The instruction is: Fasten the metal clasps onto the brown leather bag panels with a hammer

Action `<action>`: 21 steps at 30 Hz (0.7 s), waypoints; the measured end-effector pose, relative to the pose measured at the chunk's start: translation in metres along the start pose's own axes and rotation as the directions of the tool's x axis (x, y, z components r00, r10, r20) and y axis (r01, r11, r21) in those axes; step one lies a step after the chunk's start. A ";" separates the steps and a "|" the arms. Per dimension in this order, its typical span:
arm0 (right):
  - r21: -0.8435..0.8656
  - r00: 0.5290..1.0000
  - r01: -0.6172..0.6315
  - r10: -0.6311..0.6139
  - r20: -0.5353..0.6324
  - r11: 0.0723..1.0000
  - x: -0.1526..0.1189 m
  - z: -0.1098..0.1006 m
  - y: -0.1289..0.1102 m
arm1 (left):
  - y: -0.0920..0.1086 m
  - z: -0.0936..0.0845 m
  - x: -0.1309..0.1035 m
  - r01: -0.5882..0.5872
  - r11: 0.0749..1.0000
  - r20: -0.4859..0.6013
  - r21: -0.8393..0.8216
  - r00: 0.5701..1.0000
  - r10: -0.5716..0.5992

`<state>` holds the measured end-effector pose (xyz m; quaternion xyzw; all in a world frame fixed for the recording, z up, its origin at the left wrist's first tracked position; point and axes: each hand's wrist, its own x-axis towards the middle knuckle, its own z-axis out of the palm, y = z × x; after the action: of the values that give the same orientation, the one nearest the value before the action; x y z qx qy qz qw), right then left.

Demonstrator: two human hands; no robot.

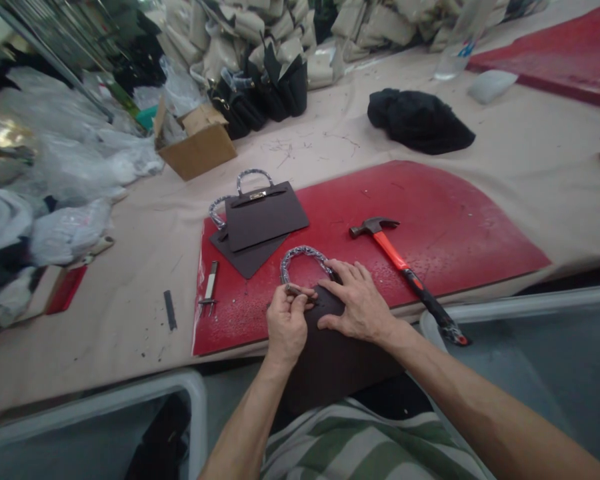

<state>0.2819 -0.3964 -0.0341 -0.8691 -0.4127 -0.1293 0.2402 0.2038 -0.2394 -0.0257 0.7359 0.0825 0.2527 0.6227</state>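
- Panel in dark brown (343, 370) is being worked at the near edge of the red board (445, 213), its lower part reaching past the board toward the lap.
- From its top edge a film-wrapped handle (304, 249) is being presented in an arch over the board.
- A small metallic-looking piece (293, 289) is being pinched between thumb and fingers of the left hand (286, 327), beside the handle's base; exactly what it is cannot be told.
- The panel is apparently being steadied by the right hand (363, 303), laid on it with fingers spread near the handle's right end; whether anything is being gripped there cannot be told.
- At the board's far left, an upper panel (265, 217) is being borne by a lower panel (245, 263); both are being judged further along, since wrapped handles are fitted and a metal clasp (257, 195) is showing on the upper one.
- The panel in hand is being judged partly done: its handle seems placed, while the fastening seemingly remains.
- Neither the hammer (391, 252) nor the pronged tool (211, 283) is being touched.
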 end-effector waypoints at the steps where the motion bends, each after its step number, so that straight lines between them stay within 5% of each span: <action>1: 0.004 1.000 0.003 -0.003 -0.003 1.000 0.000 0.000 0.000 | -0.002 0.000 -0.001 -0.019 1.000 0.002 0.023 1.000 0.019; 15: 0.021 1.000 0.011 -0.011 -0.026 1.000 0.000 0.000 0.002 | -0.012 0.002 -0.006 -0.104 0.990 -0.032 0.097 0.994 0.107; 21: 0.047 1.000 0.009 -0.008 -0.021 0.999 -0.001 0.000 0.002 | -0.012 0.000 -0.003 -0.170 0.962 0.038 0.215 0.986 0.165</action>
<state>0.2827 -0.3976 -0.0349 -0.8602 -0.4167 -0.1294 0.2641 0.2034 -0.2386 -0.0385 0.8065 0.0410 0.2866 0.5155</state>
